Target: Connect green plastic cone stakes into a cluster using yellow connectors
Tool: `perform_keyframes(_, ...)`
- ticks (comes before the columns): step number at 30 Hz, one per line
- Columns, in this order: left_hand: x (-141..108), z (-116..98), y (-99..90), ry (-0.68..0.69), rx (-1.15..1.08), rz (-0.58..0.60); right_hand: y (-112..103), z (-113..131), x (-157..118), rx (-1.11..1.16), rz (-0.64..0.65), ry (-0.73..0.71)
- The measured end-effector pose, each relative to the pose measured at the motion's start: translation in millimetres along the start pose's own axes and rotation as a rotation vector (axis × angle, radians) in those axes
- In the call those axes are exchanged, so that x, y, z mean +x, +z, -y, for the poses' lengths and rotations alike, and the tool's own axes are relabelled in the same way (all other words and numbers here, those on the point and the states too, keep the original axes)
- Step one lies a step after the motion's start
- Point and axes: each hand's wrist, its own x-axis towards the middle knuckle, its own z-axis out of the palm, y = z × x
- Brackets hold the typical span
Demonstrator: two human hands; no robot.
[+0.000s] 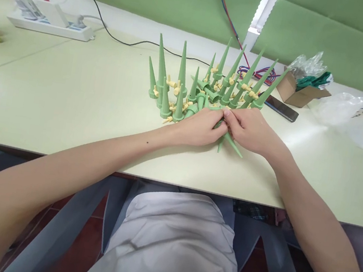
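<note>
Both my hands (222,126) closed together, gripping a green spike (233,145) above the bench (95,118); more green spikes (179,104) stand just beyond.

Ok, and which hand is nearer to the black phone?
Right. The right hand is on the near side of the black phone, slightly left of it; the left hand is farther left, against the right one.

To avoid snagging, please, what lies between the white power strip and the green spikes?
In the head view, a black cable runs along the table between power strip and green spikes.
</note>
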Motion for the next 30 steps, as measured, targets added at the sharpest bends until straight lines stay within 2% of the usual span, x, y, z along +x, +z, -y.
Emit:
perform_keyframes(5,-2,-2,1.8,-0.010,-0.006,-0.042,0,4,0,0.015,-0.057,0.023)
perform_keyframes(11,-3,-9,-1.7,-0.040,-0.166,-0.134,-3,11,0,0.136,-0.156,0.046)
perform_keyframes(18,-2,-3,1.9,-0.095,-0.293,-0.210,1,11,0,0.176,-0.273,0.039)
perform_keyframes(24,-6,-6,0.1,-0.074,-0.278,-0.243,4,14,0,0.222,-0.337,0.050)
perform_keyframes(30,-8,-12,-1.9,-0.023,-0.173,-0.288,6,18,-1,0.242,-0.397,0.054)
